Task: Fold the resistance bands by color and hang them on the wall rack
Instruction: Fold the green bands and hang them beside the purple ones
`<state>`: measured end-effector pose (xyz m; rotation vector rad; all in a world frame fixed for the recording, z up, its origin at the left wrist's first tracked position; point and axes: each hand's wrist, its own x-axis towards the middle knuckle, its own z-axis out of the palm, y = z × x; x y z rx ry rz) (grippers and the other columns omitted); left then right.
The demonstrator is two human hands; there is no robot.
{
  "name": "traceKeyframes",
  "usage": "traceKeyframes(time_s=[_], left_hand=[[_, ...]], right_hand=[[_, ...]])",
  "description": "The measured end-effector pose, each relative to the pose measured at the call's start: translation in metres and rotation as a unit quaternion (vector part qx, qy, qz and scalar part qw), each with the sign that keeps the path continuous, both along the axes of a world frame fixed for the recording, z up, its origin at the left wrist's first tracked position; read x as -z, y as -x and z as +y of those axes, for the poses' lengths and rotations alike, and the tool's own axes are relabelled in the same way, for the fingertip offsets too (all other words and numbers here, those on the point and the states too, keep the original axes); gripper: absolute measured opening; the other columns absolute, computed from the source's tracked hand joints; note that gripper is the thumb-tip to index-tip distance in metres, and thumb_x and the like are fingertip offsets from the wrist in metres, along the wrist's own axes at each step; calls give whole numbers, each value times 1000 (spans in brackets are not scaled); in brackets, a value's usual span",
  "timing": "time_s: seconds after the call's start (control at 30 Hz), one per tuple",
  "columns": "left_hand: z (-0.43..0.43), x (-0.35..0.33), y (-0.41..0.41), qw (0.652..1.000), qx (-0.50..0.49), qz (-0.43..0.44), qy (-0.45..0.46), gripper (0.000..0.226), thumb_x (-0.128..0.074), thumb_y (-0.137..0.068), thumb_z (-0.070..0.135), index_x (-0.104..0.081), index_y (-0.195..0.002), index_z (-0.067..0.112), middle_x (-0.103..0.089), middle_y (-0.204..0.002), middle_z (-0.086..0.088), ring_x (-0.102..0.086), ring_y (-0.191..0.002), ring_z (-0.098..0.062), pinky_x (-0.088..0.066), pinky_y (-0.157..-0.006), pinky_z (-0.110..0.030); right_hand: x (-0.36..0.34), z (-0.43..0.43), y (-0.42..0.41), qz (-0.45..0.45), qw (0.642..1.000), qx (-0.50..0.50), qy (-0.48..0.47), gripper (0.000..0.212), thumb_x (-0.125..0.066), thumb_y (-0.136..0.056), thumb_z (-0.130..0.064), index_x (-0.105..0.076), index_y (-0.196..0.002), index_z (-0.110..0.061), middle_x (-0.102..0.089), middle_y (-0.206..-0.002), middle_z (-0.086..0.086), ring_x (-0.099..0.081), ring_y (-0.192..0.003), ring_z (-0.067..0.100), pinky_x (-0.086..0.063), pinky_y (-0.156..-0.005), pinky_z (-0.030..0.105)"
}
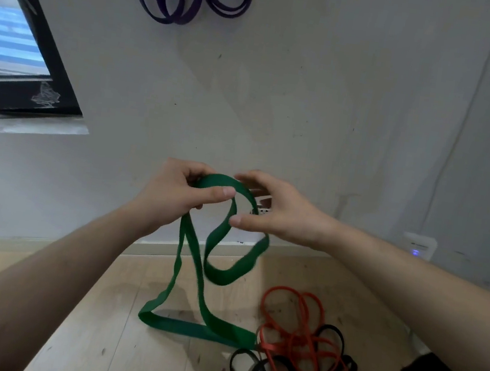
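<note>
Green band pinched by the left grip; right grip spread wide beside it (fingers uncurled). Lower loop rests on the wooden floor near red bands; purple bands hang on the wall.

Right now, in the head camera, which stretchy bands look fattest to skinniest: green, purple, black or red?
1. green band: widest strap by far.
2. purple bands: next, but they hang farther from the camera, so their place against black is unsure.
3. black bands: narrow.
4. red bands: thinnest.
</note>
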<state>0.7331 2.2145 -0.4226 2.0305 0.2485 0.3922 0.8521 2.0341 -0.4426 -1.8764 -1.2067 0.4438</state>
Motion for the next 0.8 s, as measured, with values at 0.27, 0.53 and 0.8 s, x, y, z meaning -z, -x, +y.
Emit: traceKeyframes(time_s=[0.27, 0.53, 0.8], left_hand=[[-3, -1, 1, 1000, 13, -17, 3, 36, -80, -68, 46, -78, -92, 19, -64, -68, -3, -56, -62, -10, -49, -62, -27], [-22, 20, -13, 997, 61, 38, -1, 27, -84, -76, 10, -66, -96, 13, -70, -85, -3, -71, -77, -10, -57, -73, -21], [-26, 63, -25, 982, 115, 139, -49, 35, -82, -81, 13, -60, -109, 20, -72, -100, -5, -71, -92, -10, -59, -86, -29]], right_hand=[[-11, 2, -3, 26, 998, -3, -62, 29, -73, -92, -23, -65, -118, -13, -70, -98, 7, -67, -87, 18, -58, -81, 41], [-38, -13, -5, 39, 984, 12, -171, 20, -66, -96, -11, -63, -115, -8, -66, -94, -5, -63, -86, 2, -51, -83, 24], [-55, -38, -30, 81, 950, 113, -279, 16, -59, -100, -9, -60, -115, -7, -64, -101, 4, -65, -91, 17, -55, -95, 42]])
